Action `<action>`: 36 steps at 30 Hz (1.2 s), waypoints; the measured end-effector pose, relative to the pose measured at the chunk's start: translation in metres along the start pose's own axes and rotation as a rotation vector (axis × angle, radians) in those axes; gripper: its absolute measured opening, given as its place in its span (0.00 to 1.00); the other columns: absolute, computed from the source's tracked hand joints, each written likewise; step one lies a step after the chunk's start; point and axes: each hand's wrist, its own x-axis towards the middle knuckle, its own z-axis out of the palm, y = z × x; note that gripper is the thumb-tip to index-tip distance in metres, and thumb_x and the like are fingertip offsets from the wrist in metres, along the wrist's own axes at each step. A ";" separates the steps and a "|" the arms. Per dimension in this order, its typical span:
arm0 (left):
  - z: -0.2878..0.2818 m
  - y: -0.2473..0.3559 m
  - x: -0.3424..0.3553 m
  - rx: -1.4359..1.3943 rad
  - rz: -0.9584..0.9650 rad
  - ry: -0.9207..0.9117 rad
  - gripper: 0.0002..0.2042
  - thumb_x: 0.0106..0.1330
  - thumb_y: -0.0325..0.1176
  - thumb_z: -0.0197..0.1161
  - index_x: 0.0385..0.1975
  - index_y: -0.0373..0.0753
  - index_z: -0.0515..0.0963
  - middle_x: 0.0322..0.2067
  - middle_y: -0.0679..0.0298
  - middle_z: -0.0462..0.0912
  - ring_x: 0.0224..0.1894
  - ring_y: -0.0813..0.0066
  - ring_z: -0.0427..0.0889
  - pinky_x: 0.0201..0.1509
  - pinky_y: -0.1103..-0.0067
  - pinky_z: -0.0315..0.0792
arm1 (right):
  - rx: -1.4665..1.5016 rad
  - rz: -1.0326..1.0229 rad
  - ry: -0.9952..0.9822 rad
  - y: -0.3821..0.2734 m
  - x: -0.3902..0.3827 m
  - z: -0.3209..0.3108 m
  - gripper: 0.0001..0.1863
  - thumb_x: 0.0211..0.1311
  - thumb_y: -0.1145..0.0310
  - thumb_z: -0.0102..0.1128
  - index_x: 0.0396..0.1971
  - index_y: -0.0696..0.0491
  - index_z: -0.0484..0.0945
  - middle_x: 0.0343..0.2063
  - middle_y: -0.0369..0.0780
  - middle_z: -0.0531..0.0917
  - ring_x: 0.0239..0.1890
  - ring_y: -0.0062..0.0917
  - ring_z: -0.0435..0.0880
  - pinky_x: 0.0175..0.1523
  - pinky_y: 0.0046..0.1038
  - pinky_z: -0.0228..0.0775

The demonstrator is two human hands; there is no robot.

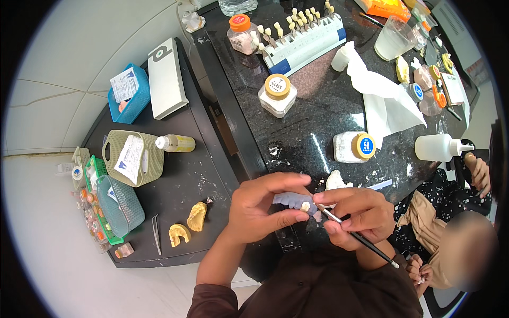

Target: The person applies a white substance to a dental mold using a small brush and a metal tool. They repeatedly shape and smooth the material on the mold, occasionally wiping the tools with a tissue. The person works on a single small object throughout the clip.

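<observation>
In my left hand (265,199) is a grey-blue dental model (289,200), pinched between the thumb below and the fingers above. One pale cream tooth (306,206) stands out among its grey teeth. My right hand (358,214) grips a thin brush (366,243) with a dark handle, its tip at the model beside the cream tooth. Just beyond my right hand lies a white crumpled lump (335,181), partly hidden by the fingers. A square jar (352,147) of white powder with a gold and blue lid stands past it.
On the dark counter are a tooth shade guide (305,45), a gold-lidded jar (277,95), white tissue (384,103), a cup of cloudy liquid (395,40) and a squeeze bottle (437,148). Left are baskets (151,159), tweezers (156,233) and yellow plaster casts (196,216). Another person sits at right.
</observation>
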 end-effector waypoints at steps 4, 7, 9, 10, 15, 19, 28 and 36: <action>0.003 -0.003 -0.001 -0.123 -0.015 0.024 0.22 0.54 0.16 0.71 0.47 0.34 0.70 0.42 0.49 0.84 0.43 0.67 0.85 0.48 0.75 0.78 | -0.053 -0.038 -0.034 0.000 0.002 -0.001 0.19 0.48 0.81 0.74 0.33 0.49 0.70 0.26 0.37 0.81 0.39 0.41 0.90 0.28 0.29 0.82; 0.001 -0.004 0.001 -0.106 -0.035 0.017 0.23 0.50 0.14 0.72 0.41 0.38 0.68 0.38 0.45 0.84 0.43 0.61 0.86 0.47 0.71 0.80 | -0.081 -0.063 -0.048 0.001 0.002 -0.001 0.20 0.47 0.80 0.74 0.33 0.48 0.70 0.26 0.35 0.81 0.39 0.39 0.90 0.27 0.28 0.80; 0.002 -0.004 0.002 -0.106 -0.012 0.003 0.22 0.50 0.14 0.72 0.40 0.38 0.68 0.38 0.44 0.84 0.43 0.60 0.86 0.48 0.70 0.80 | -0.089 -0.069 -0.034 0.001 0.002 0.000 0.20 0.47 0.81 0.74 0.33 0.48 0.70 0.26 0.35 0.80 0.40 0.39 0.90 0.27 0.28 0.80; 0.002 -0.003 0.002 -0.092 -0.014 0.007 0.22 0.50 0.13 0.72 0.39 0.38 0.68 0.38 0.44 0.84 0.43 0.60 0.86 0.48 0.69 0.81 | -0.095 -0.068 -0.036 0.001 0.002 0.000 0.20 0.46 0.81 0.74 0.33 0.47 0.70 0.26 0.35 0.80 0.40 0.38 0.90 0.27 0.27 0.80; 0.000 -0.003 0.002 -0.062 0.023 0.016 0.20 0.48 0.12 0.72 0.37 0.38 0.72 0.38 0.47 0.84 0.44 0.57 0.86 0.47 0.66 0.81 | -0.108 -0.073 -0.045 -0.001 0.004 0.000 0.21 0.45 0.81 0.75 0.33 0.47 0.71 0.27 0.34 0.80 0.40 0.37 0.90 0.28 0.27 0.80; -0.004 -0.007 0.003 -0.017 0.084 -0.014 0.18 0.46 0.12 0.73 0.35 0.38 0.76 0.38 0.51 0.84 0.43 0.56 0.86 0.46 0.65 0.82 | -0.112 -0.075 -0.049 -0.001 0.005 0.001 0.21 0.44 0.81 0.75 0.32 0.47 0.71 0.27 0.34 0.80 0.40 0.36 0.90 0.29 0.27 0.80; -0.002 -0.008 0.009 0.039 0.204 -0.029 0.14 0.46 0.15 0.76 0.29 0.38 0.80 0.38 0.54 0.84 0.42 0.57 0.86 0.44 0.66 0.82 | -0.113 -0.078 -0.038 0.000 0.004 0.002 0.20 0.44 0.81 0.74 0.31 0.47 0.71 0.26 0.34 0.80 0.39 0.36 0.90 0.29 0.28 0.80; -0.004 -0.004 0.000 -0.107 0.014 -0.017 0.23 0.51 0.21 0.76 0.48 0.31 0.78 0.36 0.51 0.83 0.38 0.57 0.86 0.41 0.67 0.82 | 0.082 -0.016 -0.032 -0.001 0.003 -0.004 0.16 0.49 0.80 0.69 0.29 0.50 0.69 0.24 0.38 0.79 0.39 0.44 0.89 0.28 0.33 0.80</action>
